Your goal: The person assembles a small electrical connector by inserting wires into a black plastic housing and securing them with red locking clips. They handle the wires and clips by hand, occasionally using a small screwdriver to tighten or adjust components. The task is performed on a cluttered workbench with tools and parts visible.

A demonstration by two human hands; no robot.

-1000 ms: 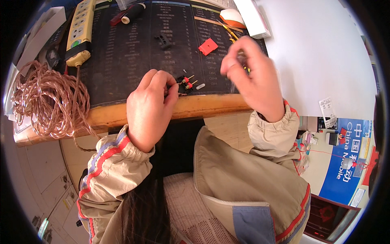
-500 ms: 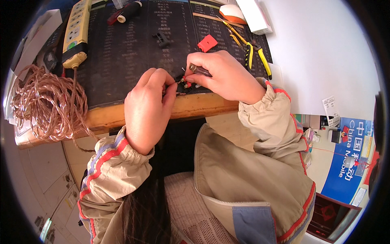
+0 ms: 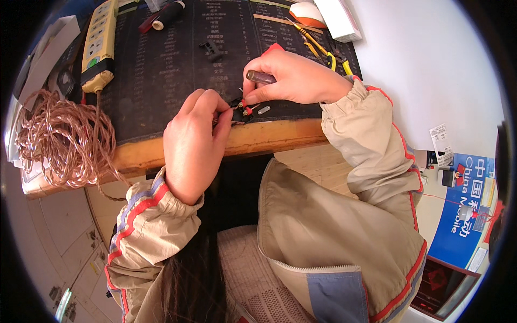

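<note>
My left hand [image 3: 195, 137] is closed in a pinch at the left side of a small black plug part with red pieces and brassy metal contacts [image 3: 243, 108]. That part lies at the table's front edge; what exactly the left fingertips grip is hidden. My right hand [image 3: 293, 78] is closed around a short brown-handled tool [image 3: 261, 77], whose other end is hidden in the hand. Its thumb and fingertips come down at the upper right of the plug part. Just right of the part lies a small oval metal piece [image 3: 264, 110].
A black plastic piece [image 3: 211, 51] lies beyond my hands; a red piece [image 3: 273, 48] is partly behind my right hand. Yellow-black pliers [image 3: 331, 60] sit far right. At left are coiled brown cable [image 3: 67, 140], a power strip [image 3: 98, 40] and a dark-handled tool [image 3: 169, 15].
My right hand has moved slightly left and up, now covering much of the red piece and pliers. The plug part and oval metal piece show more plainly. My left hand has barely moved.
</note>
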